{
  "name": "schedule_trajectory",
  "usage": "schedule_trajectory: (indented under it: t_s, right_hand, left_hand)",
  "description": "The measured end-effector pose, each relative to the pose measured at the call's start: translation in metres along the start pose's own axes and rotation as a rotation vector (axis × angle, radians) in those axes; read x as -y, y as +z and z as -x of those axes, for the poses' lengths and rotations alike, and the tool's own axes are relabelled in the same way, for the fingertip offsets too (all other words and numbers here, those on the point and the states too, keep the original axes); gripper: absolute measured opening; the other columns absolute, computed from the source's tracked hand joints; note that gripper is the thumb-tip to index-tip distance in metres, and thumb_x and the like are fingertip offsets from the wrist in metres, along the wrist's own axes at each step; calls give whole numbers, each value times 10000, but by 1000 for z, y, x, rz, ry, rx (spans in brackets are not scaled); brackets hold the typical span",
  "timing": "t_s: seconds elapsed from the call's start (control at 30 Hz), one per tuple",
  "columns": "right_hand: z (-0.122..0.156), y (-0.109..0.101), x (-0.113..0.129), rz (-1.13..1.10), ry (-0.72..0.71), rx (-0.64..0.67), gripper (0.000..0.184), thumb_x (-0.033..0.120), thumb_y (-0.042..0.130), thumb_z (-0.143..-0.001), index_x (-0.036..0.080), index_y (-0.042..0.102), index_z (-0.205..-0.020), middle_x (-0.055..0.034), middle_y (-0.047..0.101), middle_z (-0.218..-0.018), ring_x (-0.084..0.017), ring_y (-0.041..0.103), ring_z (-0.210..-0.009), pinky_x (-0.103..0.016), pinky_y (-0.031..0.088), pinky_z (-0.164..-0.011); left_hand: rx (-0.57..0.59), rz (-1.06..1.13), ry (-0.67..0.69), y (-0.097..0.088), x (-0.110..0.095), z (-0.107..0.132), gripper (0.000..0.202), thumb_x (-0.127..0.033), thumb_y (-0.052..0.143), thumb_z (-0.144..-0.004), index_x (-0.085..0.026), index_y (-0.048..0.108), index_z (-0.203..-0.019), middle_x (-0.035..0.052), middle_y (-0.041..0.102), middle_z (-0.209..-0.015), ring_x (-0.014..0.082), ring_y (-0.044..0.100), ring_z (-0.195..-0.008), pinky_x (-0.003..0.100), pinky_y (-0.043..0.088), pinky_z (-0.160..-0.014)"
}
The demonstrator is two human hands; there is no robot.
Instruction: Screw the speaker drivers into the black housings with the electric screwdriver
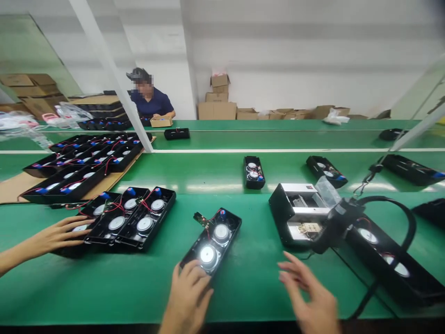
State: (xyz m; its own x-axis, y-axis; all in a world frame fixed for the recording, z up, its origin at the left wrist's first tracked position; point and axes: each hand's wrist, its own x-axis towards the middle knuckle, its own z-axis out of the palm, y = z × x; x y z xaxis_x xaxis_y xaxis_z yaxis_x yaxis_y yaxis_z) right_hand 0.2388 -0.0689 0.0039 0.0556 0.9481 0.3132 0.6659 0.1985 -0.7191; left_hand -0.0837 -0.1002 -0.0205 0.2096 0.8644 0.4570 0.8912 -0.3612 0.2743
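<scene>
A black speaker housing point(215, 236) with two round silver drivers, red wires and a small circuit board lies slanted on the green belt point(243, 283) in front of me. My left hand point(187, 297) comes up from the bottom edge, its fingers curled over the housing's near end. My right hand point(309, 297) hovers just above the belt to the right of it. This hand is open with fingers spread, slightly blurred, and holds nothing. It is nearest to a black and white device point(299, 215) with a black cable.
Another person's hand point(59, 234) reaches in from the left onto a group of speaker housings point(128, 218). More housings lie in rows at the back left point(83, 162), on the belt point(253, 171) and at the right point(392, 260). A seated person point(151, 99) works far behind; cardboard boxes point(217, 104) line the wall.
</scene>
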Motion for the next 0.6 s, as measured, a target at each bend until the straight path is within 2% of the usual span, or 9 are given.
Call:
schedule_trajectory:
  t_s: [0.07,0.1,0.17,0.27,0.33,0.4,0.5,0.53,0.6]
  right_hand:
    - [-13,57,26,-138,14,142,653,402,594,-958,250,401,-1562,-141,676,-1364,-273,748,-1029,-391,656,-787]
    - [-21,78,34,-142,8,161,702,394,617,-941,242,369,-1581,-151,645,-1412,-288,732,-1100,-420,655,-835]
    - [-40,100,41,-96,8,199,654,288,602,-924,205,428,-1549,-160,610,-1460,-323,658,-1257,-503,586,-1007]
    - [-73,93,41,-98,-80,395,563,99,506,-870,203,590,-1417,-121,665,-1402,-307,638,-1288,-502,514,-1089]
    - [-98,81,46,-131,-189,565,651,12,465,-806,222,604,-1406,-93,687,-1376,-274,655,-1262,-447,514,-1078]
    - [-123,75,57,-114,-314,729,733,-40,442,-743,229,612,-1404,-79,708,-1348,-248,672,-1235,-400,516,-1062]
    - [-150,78,79,-67,-507,945,715,-64,432,-707,230,695,-1303,-56,753,-1268,-210,704,-1169,-328,529,-1012]
    - [-155,79,84,-61,-547,964,683,-65,432,-713,224,720,-1260,-55,764,-1242,-201,713,-1143,-316,534,-995]
    - [-156,77,88,-67,-565,894,599,-57,438,-755,205,743,-1199,-66,775,-1202,-201,718,-1110,-325,540,-982]
  left_hand:
    - [-152,77,40,19,-29,2,219,-212,594,-881,-271,692,-1068,59,731,-944,294,706,-1046,599,525,-1005]
    - [-220,124,86,25,-39,3,244,-225,580,-890,-275,685,-1105,62,730,-953,286,711,-1029,583,540,-1000]
    - [-275,215,124,25,-46,5,313,-182,550,-907,-282,665,-1181,70,717,-1022,256,703,-1072,496,578,-991]
    - [-259,267,-15,-1,-27,3,444,-59,501,-916,-288,620,-1277,85,662,-1188,224,647,-1218,386,593,-1002]
    - [-244,226,-110,-22,-7,-4,492,-70,521,-923,-289,566,-1361,103,598,-1327,253,585,-1320,437,564,-1068]
    - [-186,162,-115,-34,10,-17,557,-128,595,-915,-283,498,-1441,128,502,-1469,318,472,-1437,543,510,-1127]
    - [-51,138,16,-31,21,-38,662,-240,740,-856,-277,477,-1463,140,472,-1517,394,336,-1517,679,400,-1175]
    - [-7,154,56,-26,22,-44,659,-270,773,-835,-274,504,-1437,134,507,-1487,401,336,-1516,699,372,-1184]
    - [50,214,82,-16,20,-53,531,-281,772,-842,-264,581,-1337,111,608,-1364,382,374,-1498,681,384,-1188]
